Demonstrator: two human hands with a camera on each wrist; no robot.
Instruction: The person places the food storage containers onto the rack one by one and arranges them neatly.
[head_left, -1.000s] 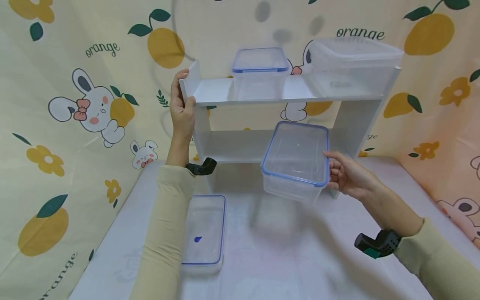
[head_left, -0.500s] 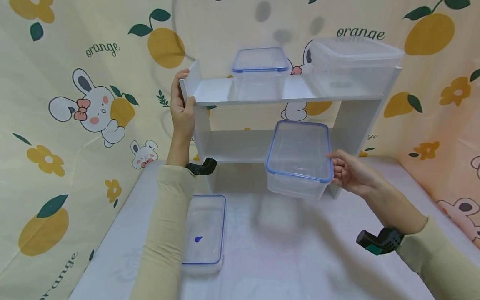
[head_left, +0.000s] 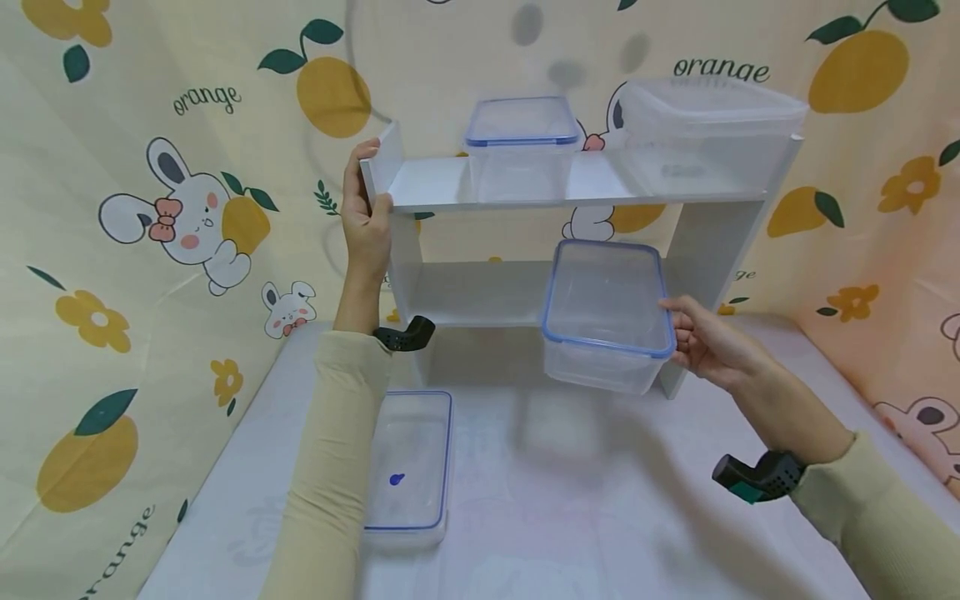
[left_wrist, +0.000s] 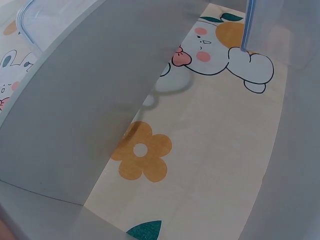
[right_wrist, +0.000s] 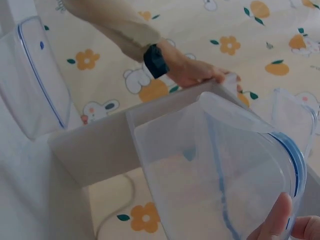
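My left hand (head_left: 365,208) grips the upper left side panel of a white two-tier shelf (head_left: 480,292), thumb in front. In the head view my right hand (head_left: 708,346) holds a clear plastic food container (head_left: 607,300) with a blue-rimmed lid by its right side. This container is raised above the table, in front of the lower shelf board and toward its right end. The right wrist view has the same container (right_wrist: 185,170) tilted across the shelf opening, with the thumb (right_wrist: 280,212) at its lid edge.
On the top board stand a smaller blue-lidded container (head_left: 521,162) and a larger frosted container (head_left: 705,133) at the right. Another blue-rimmed container (head_left: 408,458) with a blue mark lies on the white table (head_left: 525,533), partly behind the left sleeve. A printed cloth (head_left: 210,333) hangs behind.
The right hand has moved the container a little to the right and slightly up, toward the shelf's right panel. The left hand has stayed on the left panel.
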